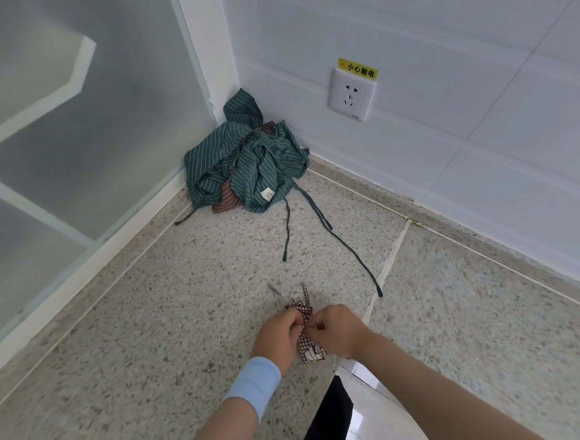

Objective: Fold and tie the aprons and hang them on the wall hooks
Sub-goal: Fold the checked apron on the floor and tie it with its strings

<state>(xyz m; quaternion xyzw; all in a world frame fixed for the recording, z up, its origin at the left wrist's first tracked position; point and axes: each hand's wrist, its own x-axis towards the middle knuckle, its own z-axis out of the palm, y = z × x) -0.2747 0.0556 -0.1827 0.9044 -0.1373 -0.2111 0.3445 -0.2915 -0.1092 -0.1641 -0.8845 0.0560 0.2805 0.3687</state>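
A small folded bundle of brown-and-white checked apron [308,348] hangs between my two hands above the speckled floor. My left hand [278,334], with a light blue wristband, and my right hand [337,328] both pinch its checked straps [303,307], whose loose ends stick up beyond my fingers. In the corner ahead lies a crumpled heap of green striped apron [248,161] with a brown striped piece [225,201] showing under it. Its long green ties [349,246] trail across the floor toward me. No wall hooks are in view.
A white socket [352,94] with a yellow warning label sits on the tiled wall at right. A frosted glass partition [69,132] with a white frame runs along the left. My dark trouser leg [326,420] shows at the bottom over a glossy white tile.
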